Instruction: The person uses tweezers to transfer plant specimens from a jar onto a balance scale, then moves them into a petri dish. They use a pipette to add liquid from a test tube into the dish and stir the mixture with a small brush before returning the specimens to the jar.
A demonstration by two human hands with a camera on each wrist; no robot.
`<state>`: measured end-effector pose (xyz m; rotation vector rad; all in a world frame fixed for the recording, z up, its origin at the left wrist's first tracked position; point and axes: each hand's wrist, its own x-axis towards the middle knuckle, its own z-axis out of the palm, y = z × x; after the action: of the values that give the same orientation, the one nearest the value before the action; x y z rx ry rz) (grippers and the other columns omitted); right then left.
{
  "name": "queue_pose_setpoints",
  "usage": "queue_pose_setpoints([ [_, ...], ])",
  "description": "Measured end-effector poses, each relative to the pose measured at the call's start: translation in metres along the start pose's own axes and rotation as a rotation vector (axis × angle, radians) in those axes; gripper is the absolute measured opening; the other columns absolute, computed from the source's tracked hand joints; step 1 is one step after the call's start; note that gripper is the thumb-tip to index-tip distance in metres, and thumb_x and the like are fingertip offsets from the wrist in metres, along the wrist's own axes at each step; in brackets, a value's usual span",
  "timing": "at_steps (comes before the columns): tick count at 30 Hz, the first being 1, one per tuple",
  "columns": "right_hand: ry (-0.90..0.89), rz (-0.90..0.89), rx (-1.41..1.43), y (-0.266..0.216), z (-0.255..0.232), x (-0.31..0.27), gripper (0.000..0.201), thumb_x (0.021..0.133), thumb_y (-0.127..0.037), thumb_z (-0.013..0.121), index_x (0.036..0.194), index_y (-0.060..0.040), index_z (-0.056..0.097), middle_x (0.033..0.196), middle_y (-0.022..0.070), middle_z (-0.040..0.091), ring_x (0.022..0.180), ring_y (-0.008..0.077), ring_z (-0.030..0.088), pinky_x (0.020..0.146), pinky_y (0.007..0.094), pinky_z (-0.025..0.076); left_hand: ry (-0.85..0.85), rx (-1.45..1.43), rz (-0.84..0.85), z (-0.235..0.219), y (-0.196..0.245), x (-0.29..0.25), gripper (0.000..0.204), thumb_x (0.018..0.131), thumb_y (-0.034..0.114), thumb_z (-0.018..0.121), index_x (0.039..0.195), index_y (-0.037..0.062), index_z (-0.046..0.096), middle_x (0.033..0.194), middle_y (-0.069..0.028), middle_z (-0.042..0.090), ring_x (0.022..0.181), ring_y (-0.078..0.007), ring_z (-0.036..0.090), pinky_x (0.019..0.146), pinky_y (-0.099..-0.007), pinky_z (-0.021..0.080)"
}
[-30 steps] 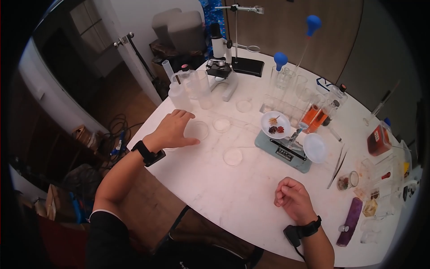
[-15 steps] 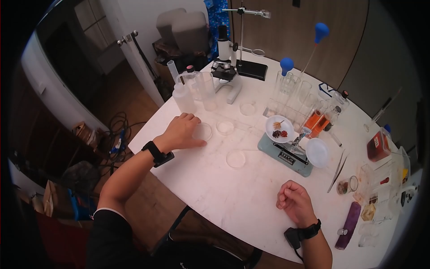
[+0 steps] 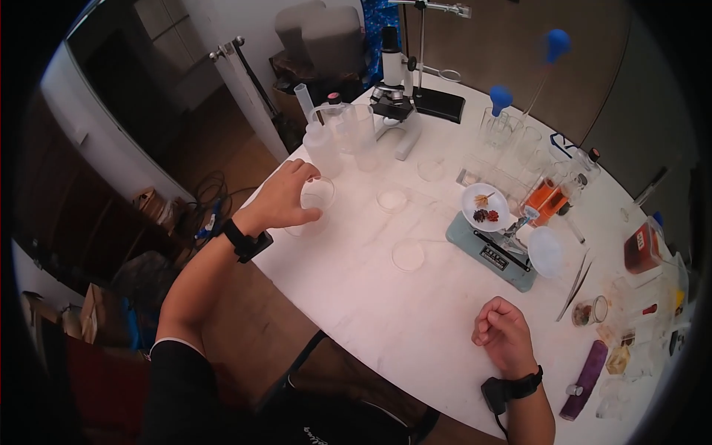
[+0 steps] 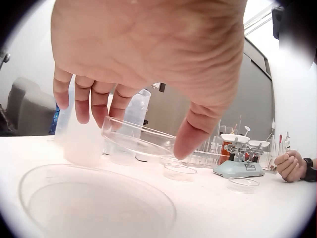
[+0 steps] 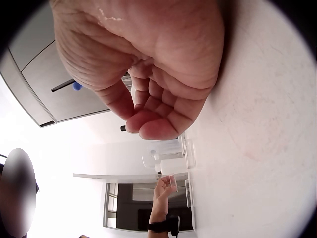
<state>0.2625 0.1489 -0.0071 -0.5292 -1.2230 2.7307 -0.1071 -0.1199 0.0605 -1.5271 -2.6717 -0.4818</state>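
Note:
My left hand (image 3: 278,199) pinches a clear petri dish (image 4: 138,141) by its sides, thumb on one side and fingers on the other. In the left wrist view the dish is raised and slightly tilted over the white table. Below it another round clear dish (image 4: 96,201) lies flat, partly hidden by my hand in the head view. Farther right, two more petri dishes (image 3: 408,254) (image 3: 391,199) lie on the tabletop. My right hand (image 3: 504,334) rests on the table in front of the balance, its fingers loosely curled around nothing.
A teal balance (image 3: 489,256) carries small dried bits on one white pan. Behind my left hand stand a wash bottle (image 3: 320,144) and a microscope (image 3: 393,96). Rightward are a test tube rack (image 3: 504,178), tweezers (image 3: 575,285), a glass jar (image 3: 589,311) and a purple roll (image 3: 584,380).
My left hand has closed on the petri dish and lifted it off the table. My right hand keeps its place and pose. The head view has shifted a little.

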Motion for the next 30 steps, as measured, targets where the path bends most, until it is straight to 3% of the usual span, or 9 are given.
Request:
queue_pose_setpoints([
  [11,0.018,-0.035,-0.012,0.001,0.004,0.001,0.008,0.093,-0.010,0.054,0.092,-0.0018,0.055,0.073,0.0055,0.057,0.061,0.0131,0.052,0.061,0.0295,0.044,-0.093,0.080,0.005,-0.001,-0.026,-0.033,0.059,0.066,0.030,0.075,0.115,0.0024,0.057,0.106,-0.0134,0.058,0.105,-0.0310,0.054,0.091,-0.0391,0.045],
  [23,0.008,-0.052,-0.009,0.002,0.002,0.002,0.009,0.094,-0.010,0.053,0.093,-0.0010,0.055,0.073,0.0048,0.058,0.061,0.0124,0.053,0.060,0.0290,0.045,-0.082,0.124,-0.007,0.004,-0.028,-0.034,0.054,0.064,0.035,0.075,0.105,0.0026,0.059,0.104,-0.0156,0.059,0.103,-0.0318,0.055,0.088,-0.0397,0.046],
  [30,0.010,-0.043,-0.011,0.001,0.004,0.001,0.009,0.094,-0.009,0.053,0.093,-0.0011,0.055,0.074,0.0051,0.058,0.061,0.0123,0.053,0.061,0.0292,0.045,-0.065,0.146,0.026,0.007,-0.032,-0.032,0.055,0.065,0.038,0.077,0.103,0.0030,0.060,0.117,-0.0159,0.054,0.112,-0.0331,0.050,0.095,-0.0403,0.043],
])
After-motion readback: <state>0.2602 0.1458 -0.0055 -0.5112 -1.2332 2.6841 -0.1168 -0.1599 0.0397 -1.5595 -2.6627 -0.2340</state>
